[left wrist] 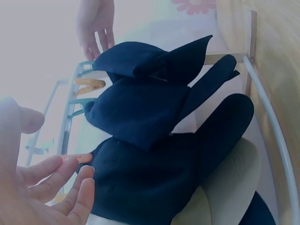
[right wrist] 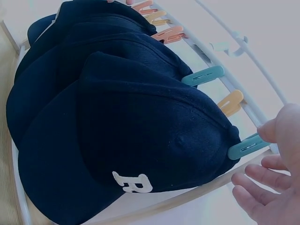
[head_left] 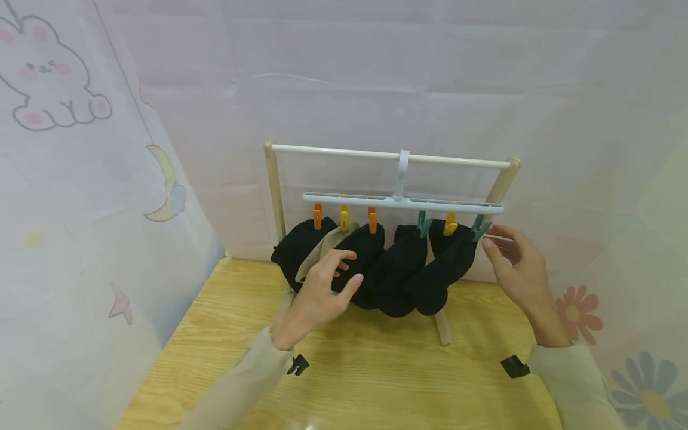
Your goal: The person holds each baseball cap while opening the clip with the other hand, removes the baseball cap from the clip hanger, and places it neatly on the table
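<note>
Dark baseball caps (head_left: 400,275) and a beige cap (left wrist: 234,180) hang in a row from coloured clips on a pale blue hanger (head_left: 349,200). White lettering (right wrist: 133,183) marks the rightmost cap. My left hand (head_left: 321,291) is held before the caps on the left, its fingers loosely bent, with nothing in its grasp. Beside the teal clip (right wrist: 248,146) at the hanger's right end is my right hand (head_left: 520,272), thumb and fingers spread apart. Its thumb overlaps the clip's end in the right wrist view; whether they touch, I cannot tell.
The hanger's hook sits over the white rod (head_left: 333,151) of a small wooden rack, which stands on a wood-grain table (head_left: 376,382). Behind it hangs a pale printed cloth (head_left: 344,77). Orange and yellow clips (head_left: 344,218) line the bar too.
</note>
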{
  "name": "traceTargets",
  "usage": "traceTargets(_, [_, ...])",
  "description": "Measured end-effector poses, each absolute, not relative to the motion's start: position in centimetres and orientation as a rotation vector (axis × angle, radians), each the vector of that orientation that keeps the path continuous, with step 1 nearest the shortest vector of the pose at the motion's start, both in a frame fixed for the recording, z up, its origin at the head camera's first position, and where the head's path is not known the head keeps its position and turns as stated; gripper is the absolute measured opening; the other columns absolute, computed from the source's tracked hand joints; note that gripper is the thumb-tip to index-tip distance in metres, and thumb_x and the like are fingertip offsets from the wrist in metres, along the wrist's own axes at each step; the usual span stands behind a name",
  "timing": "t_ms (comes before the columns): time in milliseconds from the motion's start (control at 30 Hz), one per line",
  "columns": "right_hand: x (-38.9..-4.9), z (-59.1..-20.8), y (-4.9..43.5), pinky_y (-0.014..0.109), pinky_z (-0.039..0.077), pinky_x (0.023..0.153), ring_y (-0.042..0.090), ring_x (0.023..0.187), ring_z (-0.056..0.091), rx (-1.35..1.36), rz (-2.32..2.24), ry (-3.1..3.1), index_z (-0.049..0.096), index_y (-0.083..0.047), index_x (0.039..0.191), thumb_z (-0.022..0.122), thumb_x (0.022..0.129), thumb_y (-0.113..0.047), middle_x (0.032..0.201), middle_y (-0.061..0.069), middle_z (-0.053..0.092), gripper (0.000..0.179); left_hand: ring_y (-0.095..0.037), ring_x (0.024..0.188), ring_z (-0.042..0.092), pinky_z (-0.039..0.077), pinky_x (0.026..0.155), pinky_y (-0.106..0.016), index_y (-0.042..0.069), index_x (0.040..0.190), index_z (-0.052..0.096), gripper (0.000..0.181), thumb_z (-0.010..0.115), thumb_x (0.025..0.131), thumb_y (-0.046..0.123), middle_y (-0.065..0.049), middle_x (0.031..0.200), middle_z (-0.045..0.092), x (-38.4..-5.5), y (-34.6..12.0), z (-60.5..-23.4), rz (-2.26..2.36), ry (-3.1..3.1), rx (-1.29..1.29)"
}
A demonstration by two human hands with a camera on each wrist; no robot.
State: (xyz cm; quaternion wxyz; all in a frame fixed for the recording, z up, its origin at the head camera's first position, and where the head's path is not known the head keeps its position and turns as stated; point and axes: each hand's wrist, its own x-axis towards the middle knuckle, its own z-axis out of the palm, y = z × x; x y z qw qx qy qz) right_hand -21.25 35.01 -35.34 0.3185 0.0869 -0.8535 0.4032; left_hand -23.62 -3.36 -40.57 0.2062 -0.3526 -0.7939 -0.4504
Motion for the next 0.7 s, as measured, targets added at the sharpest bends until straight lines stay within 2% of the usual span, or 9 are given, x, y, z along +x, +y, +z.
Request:
traceTargets(400, [-22.2, -34.9, 34.9, 0.003, 0.044, 0.094, -0.018, 0.112, 0.055, 0.219, 1.073, -2.251, 0.060, 0.000, 0.147, 0.066, 0.107, -0.015, 0.136, 0.021, 0.066, 0.043, -0.027, 0.115, 0.067, 0.059, 0.095, -0.041, 0.003, 0.142, 0.060, 0.044, 0.067, 0.106, 0.028, -0.007, 0.140, 0.063, -23.4, -1.4, -40.5, -1.310, -2.240, -1.016])
traceTargets(700, [-22.8, -34.7, 34.8, 0.003, 0.046, 0.095, -0.013, 0.113, 0.059, 0.242, 1.128, -2.231, 0.062, 0.003, 0.141, 0.066, 0.107, -0.014, 0.121, -0.009, 0.066, 0.039, -0.024, 0.113, 0.067, 0.059, 0.093, -0.038, 0.004, 0.141, 0.060, 0.043, 0.067, 0.107, 0.028, -0.009, 0.137, 0.065, -23.6, 0.2, -40.4, -1.310, -2.204, -1.055])
